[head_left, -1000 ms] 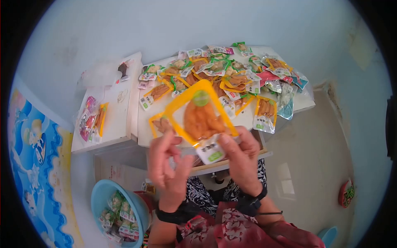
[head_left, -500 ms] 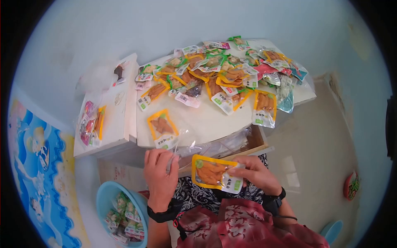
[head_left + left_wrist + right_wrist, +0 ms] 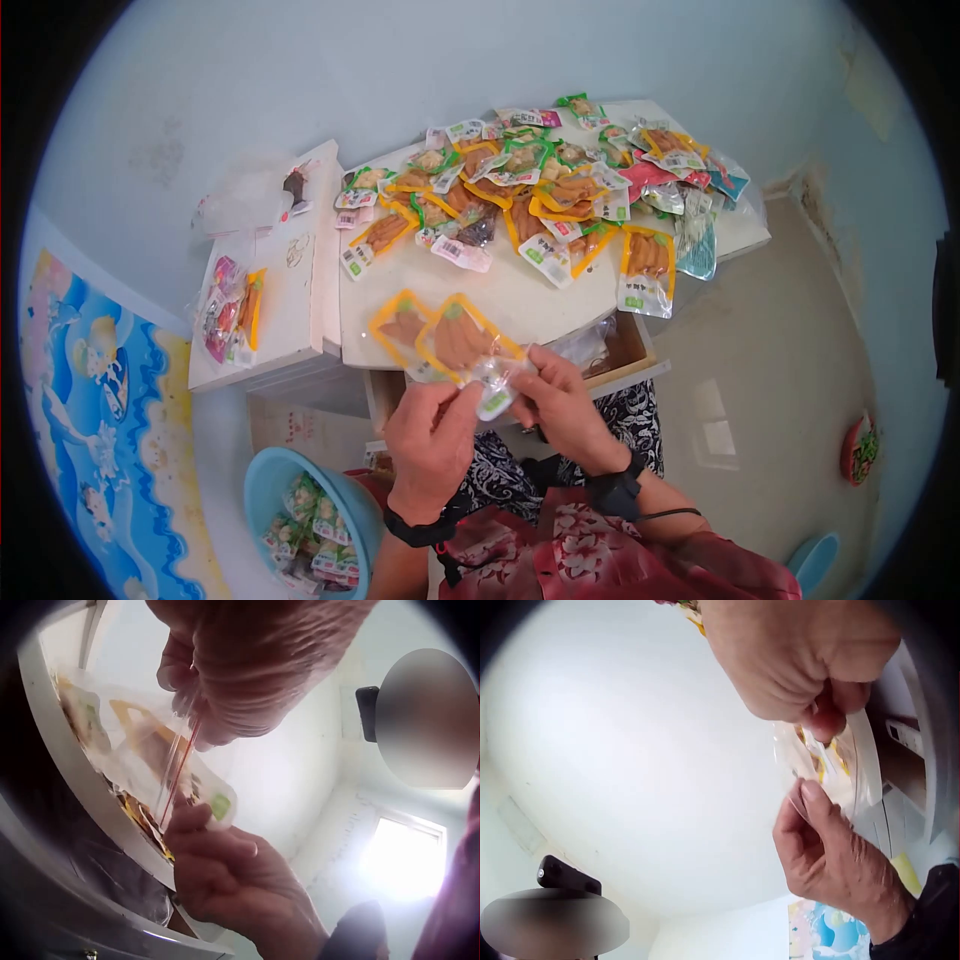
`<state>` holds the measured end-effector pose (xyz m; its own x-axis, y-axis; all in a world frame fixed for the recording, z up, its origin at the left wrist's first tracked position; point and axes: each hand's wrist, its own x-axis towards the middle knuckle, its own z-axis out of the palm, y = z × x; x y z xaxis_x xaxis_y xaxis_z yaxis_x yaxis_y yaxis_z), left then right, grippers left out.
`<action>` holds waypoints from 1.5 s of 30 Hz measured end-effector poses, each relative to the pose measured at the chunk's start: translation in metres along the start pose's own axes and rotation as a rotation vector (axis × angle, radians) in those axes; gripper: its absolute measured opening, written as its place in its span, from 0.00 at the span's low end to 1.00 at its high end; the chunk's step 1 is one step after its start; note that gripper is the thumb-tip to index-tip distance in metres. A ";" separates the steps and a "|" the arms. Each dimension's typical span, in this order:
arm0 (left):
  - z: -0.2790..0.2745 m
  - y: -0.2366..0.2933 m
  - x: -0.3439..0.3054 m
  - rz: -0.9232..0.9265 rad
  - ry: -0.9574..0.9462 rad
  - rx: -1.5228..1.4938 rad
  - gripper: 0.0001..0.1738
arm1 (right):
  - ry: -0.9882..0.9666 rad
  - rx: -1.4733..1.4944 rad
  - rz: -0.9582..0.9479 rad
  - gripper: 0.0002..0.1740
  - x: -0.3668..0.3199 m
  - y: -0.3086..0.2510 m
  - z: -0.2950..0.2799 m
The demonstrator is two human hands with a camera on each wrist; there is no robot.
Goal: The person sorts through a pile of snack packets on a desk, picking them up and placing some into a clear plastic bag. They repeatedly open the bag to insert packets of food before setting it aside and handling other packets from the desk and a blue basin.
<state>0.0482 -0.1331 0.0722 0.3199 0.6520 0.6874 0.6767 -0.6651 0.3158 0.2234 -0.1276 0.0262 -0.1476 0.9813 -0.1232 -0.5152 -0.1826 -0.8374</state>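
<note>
The left hand point(image 3: 432, 440) pinches the edge of a clear plastic bag with a thin red stripe point(image 3: 178, 761), and the right hand point(image 3: 565, 405) grips near the stripe's other end. A yellow-bordered clear pouch of brown food point(image 3: 462, 342) is at the fingertips of both hands over the front of the curved white table point(image 3: 565, 300), its white printed end towards the person; whether it sits inside the bag cannot be determined. It overlaps a 2nd yellow-bordered pouch point(image 3: 396, 325) in the head view.

No legible text — packet labels point(image 3: 495, 402) too small, blurred
</note>
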 end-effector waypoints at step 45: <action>0.027 -0.076 0.003 0.014 -0.137 -0.020 0.13 | -0.200 -0.295 -0.218 0.25 0.083 -0.008 0.004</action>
<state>0.0154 -0.0706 0.0329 0.4176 0.6850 0.5969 0.6586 -0.6808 0.3205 0.2120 -0.0449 0.0247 -0.2383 0.9587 0.1551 -0.2932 0.0812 -0.9526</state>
